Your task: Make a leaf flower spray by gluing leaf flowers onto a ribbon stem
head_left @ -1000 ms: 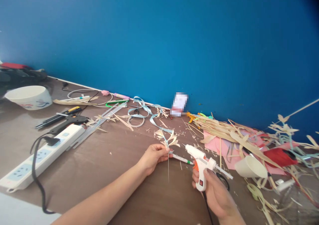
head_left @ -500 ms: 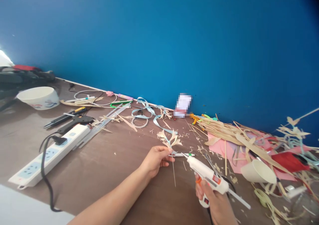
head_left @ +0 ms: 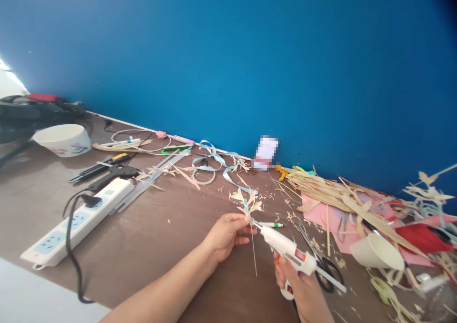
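Since earlier, the glue gun [head_left: 280, 243] has closed in on the pale flower [head_left: 246, 203], short of the surface's [head_left: 150, 247] back edge. Left hand [head_left: 225, 236] pinches its stem [head_left: 254, 254], right hand [head_left: 302, 285] grips the glue gun — best keep fingertips [head_left: 246, 219] clear of the nozzle [head_left: 258, 225].

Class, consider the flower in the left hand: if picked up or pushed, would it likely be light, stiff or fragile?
The flower, pinched in the left hand, is probably light, being mostly thin petals. Splayed outward, they may crush if pushed. The strand below runs nearly straight, suggesting some stiffness, though it could bend.
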